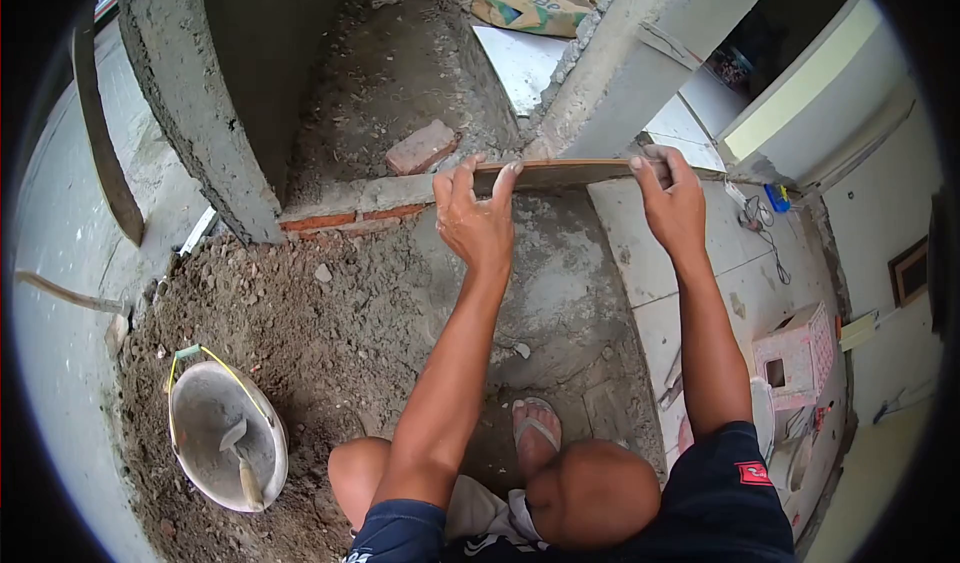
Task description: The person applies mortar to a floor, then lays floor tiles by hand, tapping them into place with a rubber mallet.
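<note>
My left hand (476, 213) and my right hand (674, 203) grip opposite ends of a thin tile (565, 173), raised in front of me and seen almost edge-on. Its rim is brownish orange and its face looks dark. Fingers and thumb close on the tile at each end. Behind my left hand, a broken piece of brick (421, 147) lies beside the low brick-and-mortar sill (340, 207). Under the tile is rough grey mortar ground (550, 283), bordered on the right by white floor tiles (650, 253).
A bucket (190, 468) with a trowel (247, 473) inside stands on loose sandy mortar (310, 363) at lower left. A hoe handle (70, 291) reaches in at left. Plastered wall ends (205, 93) flank the opening. A pink box (790, 358) and a cable (770, 228) lie right.
</note>
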`<state>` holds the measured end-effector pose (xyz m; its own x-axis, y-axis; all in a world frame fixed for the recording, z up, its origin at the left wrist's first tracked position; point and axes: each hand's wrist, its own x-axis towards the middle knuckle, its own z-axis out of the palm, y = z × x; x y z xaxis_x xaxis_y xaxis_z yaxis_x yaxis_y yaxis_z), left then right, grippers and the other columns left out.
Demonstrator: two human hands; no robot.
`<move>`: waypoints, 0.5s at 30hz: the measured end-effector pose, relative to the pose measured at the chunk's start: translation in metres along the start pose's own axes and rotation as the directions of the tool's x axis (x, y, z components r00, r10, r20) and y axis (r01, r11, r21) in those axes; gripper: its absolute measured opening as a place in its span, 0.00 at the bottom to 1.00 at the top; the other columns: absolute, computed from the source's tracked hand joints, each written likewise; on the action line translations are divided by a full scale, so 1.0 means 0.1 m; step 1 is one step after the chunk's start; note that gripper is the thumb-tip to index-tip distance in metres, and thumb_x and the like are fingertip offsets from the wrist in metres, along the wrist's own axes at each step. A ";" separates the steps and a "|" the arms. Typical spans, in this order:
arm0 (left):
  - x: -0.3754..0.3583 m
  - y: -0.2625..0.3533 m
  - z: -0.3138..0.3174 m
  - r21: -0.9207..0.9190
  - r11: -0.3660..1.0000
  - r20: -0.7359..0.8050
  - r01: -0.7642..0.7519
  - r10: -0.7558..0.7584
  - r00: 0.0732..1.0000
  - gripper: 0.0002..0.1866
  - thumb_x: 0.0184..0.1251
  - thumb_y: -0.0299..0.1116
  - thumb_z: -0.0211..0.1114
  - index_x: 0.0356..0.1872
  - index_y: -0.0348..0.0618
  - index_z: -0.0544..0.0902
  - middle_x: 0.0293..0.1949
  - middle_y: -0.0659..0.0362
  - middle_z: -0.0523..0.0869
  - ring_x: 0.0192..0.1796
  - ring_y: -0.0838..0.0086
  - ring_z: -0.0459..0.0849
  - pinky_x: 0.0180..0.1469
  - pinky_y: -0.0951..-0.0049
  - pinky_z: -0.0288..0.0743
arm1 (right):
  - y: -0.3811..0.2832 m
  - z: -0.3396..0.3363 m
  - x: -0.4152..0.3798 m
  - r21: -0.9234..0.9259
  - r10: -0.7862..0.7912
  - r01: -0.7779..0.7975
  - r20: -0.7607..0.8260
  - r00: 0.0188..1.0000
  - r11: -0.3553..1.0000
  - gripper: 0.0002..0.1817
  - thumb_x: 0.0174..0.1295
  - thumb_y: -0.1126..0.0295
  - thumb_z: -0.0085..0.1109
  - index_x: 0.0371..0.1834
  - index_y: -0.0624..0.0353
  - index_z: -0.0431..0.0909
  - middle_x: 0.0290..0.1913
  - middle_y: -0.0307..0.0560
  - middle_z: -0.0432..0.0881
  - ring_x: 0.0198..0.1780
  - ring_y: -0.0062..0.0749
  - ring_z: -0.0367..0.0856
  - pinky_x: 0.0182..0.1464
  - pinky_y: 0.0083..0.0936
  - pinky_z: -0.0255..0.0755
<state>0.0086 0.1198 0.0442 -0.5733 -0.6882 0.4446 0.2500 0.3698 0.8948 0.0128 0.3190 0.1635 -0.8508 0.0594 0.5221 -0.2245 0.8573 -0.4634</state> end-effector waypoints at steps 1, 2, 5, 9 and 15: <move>-0.01 -0.01 0.00 -0.004 1.000 -0.006 -0.007 0.007 1.000 0.20 0.58 0.42 0.83 0.49 0.47 0.90 0.42 0.55 0.82 0.38 0.60 0.84 0.41 0.58 0.77 | 0.58 -0.05 0.04 -0.004 0.177 -0.178 -0.081 0.981 0.984 0.27 0.68 0.47 0.67 0.53 0.63 0.83 0.34 0.47 0.86 0.34 0.32 0.83 0.43 0.32 0.77; -0.04 -0.03 -0.01 -0.007 1.000 -0.011 -0.011 0.010 1.000 0.20 0.57 0.42 0.83 0.48 0.45 0.90 0.41 0.55 0.81 0.38 0.61 0.83 0.41 0.59 0.76 | 1.45 0.01 0.11 0.012 0.366 -0.367 -0.117 0.923 0.930 0.38 0.65 0.35 0.66 0.56 0.64 0.82 0.37 0.47 0.84 0.33 0.28 0.81 0.37 0.29 0.76; -0.11 -0.06 -0.02 -0.045 0.999 0.044 -0.028 0.030 0.999 0.18 0.59 0.35 0.83 0.48 0.41 0.89 0.44 0.56 0.81 0.45 0.65 0.87 0.47 0.63 0.80 | 1.57 0.01 -0.05 0.345 0.694 -0.734 0.256 0.673 0.585 0.49 0.61 0.27 0.63 0.62 0.67 0.80 0.40 0.47 0.83 0.32 0.23 0.79 0.29 0.21 0.72; -0.20 -0.07 0.01 -0.068 0.997 0.069 0.025 -0.020 0.997 0.19 0.60 0.34 0.84 0.47 0.37 0.88 0.41 0.58 0.78 0.41 0.69 0.85 0.43 0.65 0.79 | 1.76 0.34 0.15 0.627 0.701 -0.700 0.325 0.635 0.343 0.52 0.60 0.24 0.61 0.61 0.71 0.78 0.40 0.46 0.83 0.27 0.19 0.74 0.23 0.19 0.66; -0.39 -0.10 -0.06 -0.350 0.917 0.132 0.191 -0.154 0.979 0.18 0.67 0.24 0.77 0.54 0.32 0.82 0.52 0.56 0.83 0.53 0.71 0.88 0.56 0.71 0.84 | 1.89 0.34 0.25 0.582 0.715 -0.671 0.207 0.668 0.459 0.34 0.66 0.39 0.63 0.40 0.67 0.81 0.32 0.47 0.82 0.23 0.22 0.70 0.22 0.25 0.61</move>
<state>0.0331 0.1398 0.0183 -0.7028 -0.6486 0.2922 0.3928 -0.0113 0.9196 -0.0672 0.4652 0.0645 -0.8267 0.5472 -0.1308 0.1918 0.0556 -0.9799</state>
